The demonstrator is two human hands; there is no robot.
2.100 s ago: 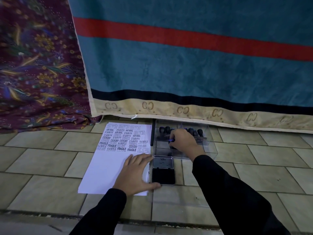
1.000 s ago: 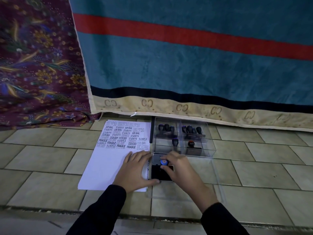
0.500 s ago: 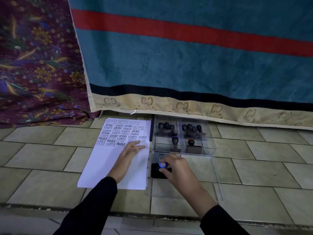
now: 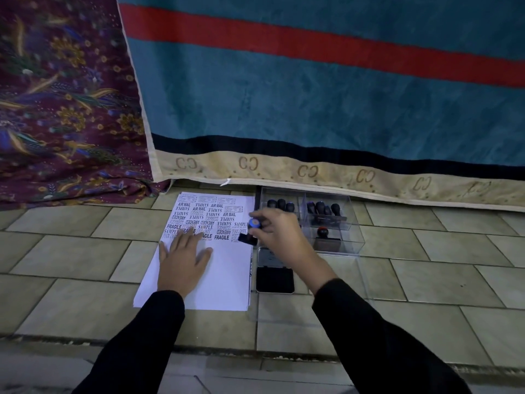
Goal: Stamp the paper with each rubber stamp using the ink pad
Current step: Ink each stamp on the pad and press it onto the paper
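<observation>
A person's left hand [image 4: 184,251] lies flat and spread, palm down, on a white sheet of paper [image 4: 224,275] on a tiled floor [image 4: 71,251], its fingertips reaching the lowest rows of black stamped words, among them "FRAGILE", "SAMPLE", "AMENDED" and "AIR MAIL". The right hand [image 4: 279,231] is closed around a rubber stamp [image 4: 250,231] with a blue knob, pinching the handle between thumb and fingers; the stamp's dark base sits at the paper's right edge, just beside the last printed marks, though whether it touches the sheet cannot be told. Just below the right wrist, toward the person, an ink pad [image 4: 275,280] lies open on the tiles, its black pad nearer the person and its raised lid partly hidden by the wrist. Directly beyond and to the right of the right hand stands a clear plastic box [image 4: 352,223] with compartments, holding several more black-handled stamps upright in its far sections and a red-topped stamp [image 4: 322,231] in a near one. Both forearms are covered by black sleeves [image 4: 377,336]. Beyond the hands, a teal blanket [image 4: 312,95] with a red stripe and a beige border hangs down to the floor, with a maroon floral cloth [image 4: 62,103] to its left.
</observation>
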